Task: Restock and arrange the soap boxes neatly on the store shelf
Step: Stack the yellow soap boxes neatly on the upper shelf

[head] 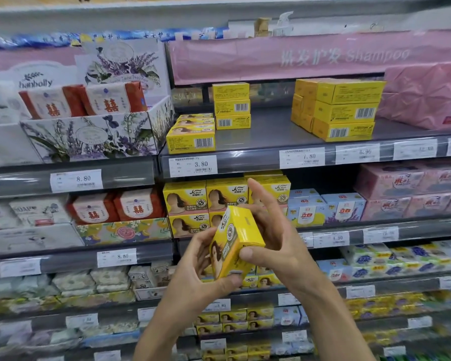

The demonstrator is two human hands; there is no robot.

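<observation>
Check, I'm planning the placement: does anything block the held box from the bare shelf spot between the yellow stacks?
Nothing visible does. The box is in open air below, and the spot is open in front.

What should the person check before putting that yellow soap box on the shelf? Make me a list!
1. Grip: left hand and right hand both hold the yellow soap box: ok.
2. Room: bare space on the upper shelf beside the matching stack: ok.
3. Right spot: that stack sits above the 3.80 price tag and shows the same face picture: ok.
4. Box straight: it is tilted in the hands: not ok.
5. Box undamaged: far sides hidden: cannot tell.
</observation>
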